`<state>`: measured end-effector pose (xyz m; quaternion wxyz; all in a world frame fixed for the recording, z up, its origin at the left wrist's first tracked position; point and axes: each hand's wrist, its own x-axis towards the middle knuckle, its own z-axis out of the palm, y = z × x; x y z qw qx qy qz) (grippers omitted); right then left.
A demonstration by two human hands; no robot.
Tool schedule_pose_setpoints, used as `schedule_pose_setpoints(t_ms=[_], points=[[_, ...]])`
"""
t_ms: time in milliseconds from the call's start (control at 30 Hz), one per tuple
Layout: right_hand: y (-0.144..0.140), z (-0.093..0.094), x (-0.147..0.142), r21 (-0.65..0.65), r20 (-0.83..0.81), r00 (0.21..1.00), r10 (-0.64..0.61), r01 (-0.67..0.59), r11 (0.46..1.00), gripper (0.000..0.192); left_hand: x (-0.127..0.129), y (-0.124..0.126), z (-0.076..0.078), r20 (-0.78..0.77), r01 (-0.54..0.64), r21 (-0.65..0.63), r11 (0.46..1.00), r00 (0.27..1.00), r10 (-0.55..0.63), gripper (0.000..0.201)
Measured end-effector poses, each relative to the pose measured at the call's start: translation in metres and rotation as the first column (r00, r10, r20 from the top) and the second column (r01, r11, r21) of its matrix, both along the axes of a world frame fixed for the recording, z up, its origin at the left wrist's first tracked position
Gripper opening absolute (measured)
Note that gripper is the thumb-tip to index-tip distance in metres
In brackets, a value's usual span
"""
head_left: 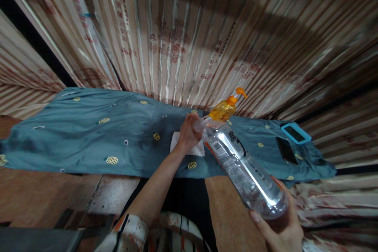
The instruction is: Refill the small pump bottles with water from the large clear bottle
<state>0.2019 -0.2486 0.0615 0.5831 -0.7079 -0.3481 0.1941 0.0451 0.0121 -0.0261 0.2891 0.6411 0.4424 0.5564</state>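
A large clear plastic bottle (245, 169) with dark printing slants across the front of the cloth, its neck pointing up and left. My right hand (280, 224) grips it around the base. At the other end, the fingers of my left hand (189, 132) close on the neck; whether a cap is there is hidden. Just behind the neck stands a small pump bottle (223, 110) of yellow-orange see-through plastic with an orange pump head. Under my left hand lies a white tissue (200, 149), partly covered by the hand.
A blue-green cloth (88, 138) with pineapple prints covers the long table. On its right side lie a dark phone (287, 151) and a light-blue framed device (296, 132). Striped, printed curtains (177, 39) hang close behind and at both sides.
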Motion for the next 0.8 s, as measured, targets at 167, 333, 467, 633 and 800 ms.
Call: schedule_pose_setpoints(t_ms=[167, 333, 467, 633, 800], points=[[0.0010, 0.0034, -0.0012, -0.002, 0.014, 1.000, 0.007, -0.007, 1.000, 0.118, -0.0031, -0.0050, 0.0008, -0.029, 0.034, 0.018, 0.999, 0.999, -0.034, 0.029], [0.0001, 0.0050, -0.0016, 0.004, 0.008, 1.000, 0.010, -0.010, 1.000, 0.118, -0.0059, -0.0059, 0.0036, -0.034, 0.043, 0.027, 0.999, 0.999, -0.042, 0.028], [0.0004, 0.0040, -0.0011, -0.005, 0.008, 1.000, 0.004, -0.004, 1.000, 0.121, -0.0052, -0.0056, 0.0038, -0.056, 0.047, 0.035, 0.998, 0.997, -0.045, 0.028], [0.0006, 0.0037, 0.0009, -0.035, 0.056, 0.998, -0.002, 0.004, 0.999, 0.117, -0.0042, -0.0052, 0.0036, -0.044, 0.031, 0.063, 0.998, 0.999, -0.029, 0.028], [-0.0011, -0.0003, 0.0052, -0.021, 0.089, 0.996, 0.011, -0.010, 1.000, 0.116, -0.0044, -0.0070, 0.0042, -0.048, 0.012, 0.069, 0.998, 0.999, -0.008, 0.029]])
